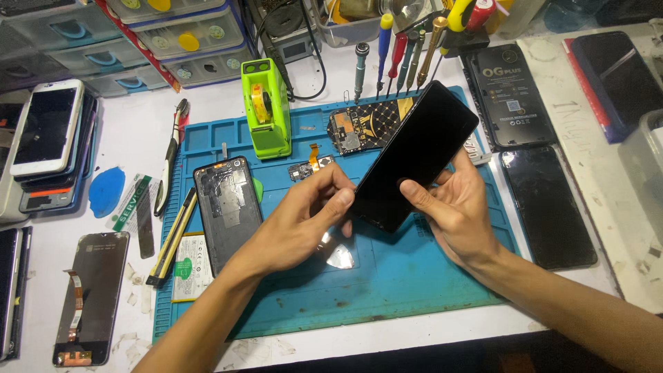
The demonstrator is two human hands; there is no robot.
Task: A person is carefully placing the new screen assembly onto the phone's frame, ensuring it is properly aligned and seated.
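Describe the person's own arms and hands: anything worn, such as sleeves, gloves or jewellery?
Both forearms are bare as far as the frame shows, with no sleeve in view. The left hand and the right hand wear no gloves, and no ring, watch or wristband shows. The fingernails look short and unpainted.

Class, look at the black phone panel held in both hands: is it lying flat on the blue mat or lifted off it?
Lifted. The black phone panel tilts above the blue mat, gripped by left hand and right hand.

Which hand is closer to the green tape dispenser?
Left. The left hand lies just below-right of the green tape dispenser; the right hand is farther right, beyond the black phone screen.
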